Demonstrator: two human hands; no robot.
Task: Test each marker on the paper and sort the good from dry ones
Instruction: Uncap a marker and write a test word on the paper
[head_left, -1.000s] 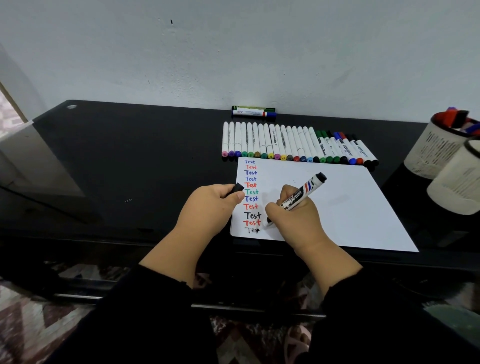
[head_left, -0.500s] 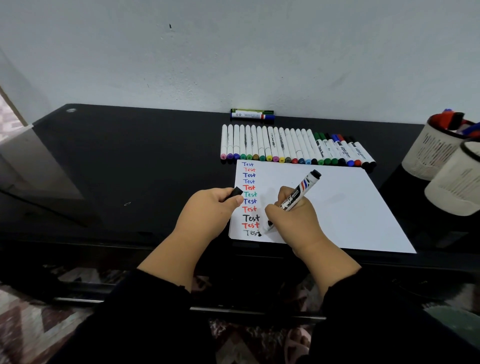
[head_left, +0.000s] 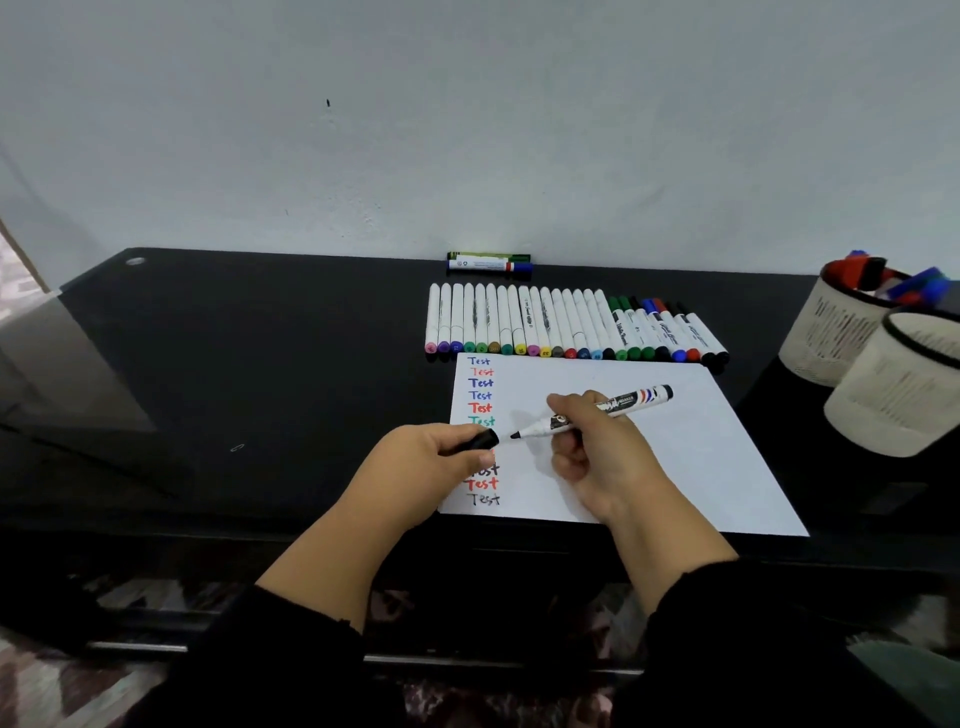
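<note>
A white sheet of paper (head_left: 649, 457) lies on the black table (head_left: 260, 374), with a column of coloured "Test" words down its left side; the lowest one is faint black. My right hand (head_left: 597, 457) grips a black marker (head_left: 618, 404) lifted off the paper, its bare tip pointing left. My left hand (head_left: 431, 462) pinches the marker's black cap (head_left: 480, 441), the cap's mouth almost touching the tip. Beyond the paper lies a row of several capped markers (head_left: 571, 325).
Two more markers (head_left: 488, 262) lie against the wall behind the row. Two pale mesh cups stand at the right edge: the far cup (head_left: 836, 332) holds red and blue markers, the near cup (head_left: 898, 395) overlaps it. A small clip (head_left: 237, 447) lies on the left.
My right hand finished the faint bottom "Test", lifted the marker off the paper and turned its tip left toward the cap. My left hand has shifted slightly right with the cap.
</note>
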